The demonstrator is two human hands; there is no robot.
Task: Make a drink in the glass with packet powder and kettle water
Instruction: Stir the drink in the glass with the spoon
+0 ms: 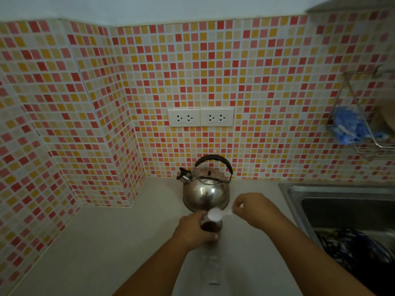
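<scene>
A clear glass (212, 226) holding dark brown liquid stands on the pale counter (119, 242). My left hand (195, 230) wraps around its left side. My right hand (254, 210) pinches the handle of a white plastic spoon (215, 214), whose bowl hovers just above the glass rim. A shiny steel kettle (206, 190) with a black handle and a spout pointing left stands right behind the glass, against the tiled wall. No powder packet is visible.
A steel sink (342, 201) lies to the right with a dark patterned object (350, 248) in it. A wire rack (361, 124) with blue cloth hangs on the right wall. Two double sockets (201, 117) sit above the kettle. A second clear glass (211, 270) stands near me.
</scene>
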